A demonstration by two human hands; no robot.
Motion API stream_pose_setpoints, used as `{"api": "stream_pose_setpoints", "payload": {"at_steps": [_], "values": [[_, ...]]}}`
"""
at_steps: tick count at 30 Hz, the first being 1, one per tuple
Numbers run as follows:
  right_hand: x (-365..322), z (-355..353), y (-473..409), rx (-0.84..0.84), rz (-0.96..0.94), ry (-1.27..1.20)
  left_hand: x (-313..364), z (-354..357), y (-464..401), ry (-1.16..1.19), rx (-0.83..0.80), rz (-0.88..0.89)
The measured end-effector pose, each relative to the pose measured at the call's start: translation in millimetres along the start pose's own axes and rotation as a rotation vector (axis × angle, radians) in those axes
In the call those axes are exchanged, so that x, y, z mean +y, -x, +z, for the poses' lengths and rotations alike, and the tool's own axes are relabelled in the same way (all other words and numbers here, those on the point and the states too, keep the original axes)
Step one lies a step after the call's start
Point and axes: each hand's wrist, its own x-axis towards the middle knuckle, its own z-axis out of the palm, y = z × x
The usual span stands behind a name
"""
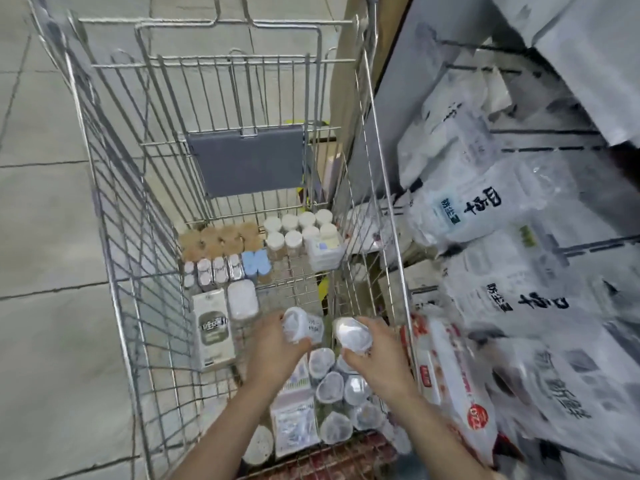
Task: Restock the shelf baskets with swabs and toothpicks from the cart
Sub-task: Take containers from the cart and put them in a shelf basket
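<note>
Both my hands reach into a wire shopping cart [114, 216]. My left hand [273, 348] grips a clear plastic swab tub [301, 325] with a white label, tilted on its side. My right hand [377, 355] grips a second clear swab tub [353, 336], its round lid facing me. Below my hands several more clear tubs [332, 386] stand packed in the cart's near right corner. At the cart's far end stand white-lidded toothpick jars [298, 230] and brown-topped tubs [221, 239].
A white box [212, 329], a white case [242, 299], small blue packs [255, 262] and flat sachets [294, 424] also lie in the cart. Right of the cart, shelf baskets [519, 140] hold white plastic bags [485, 209] and a red-printed pack [446, 372]. Grey tiled floor lies left.
</note>
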Motion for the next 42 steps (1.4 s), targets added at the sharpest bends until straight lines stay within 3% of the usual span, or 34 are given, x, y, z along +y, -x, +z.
{"api": "stream_pose_setpoints", "payload": {"at_steps": [8, 18, 23, 30, 42], "values": [[42, 61, -59, -0.031, 0.015, 0.206, -38, 69, -72, -0.124, -0.090, 0.042], [71, 83, -84, -0.158, 0.094, 0.446, -72, 106, -99, -0.347, -0.291, 0.056], [76, 89, -86, -0.152, 0.100, 0.515, -80, 108, -103, -0.284, -0.368, 0.042], [78, 90, -84, -0.083, 0.032, 0.529, -89, 107, -105, -0.121, -0.359, 0.057], [77, 97, -79, -0.007, 0.061, 0.564, -94, 100, -104, -0.045, -0.414, 0.078]]}}
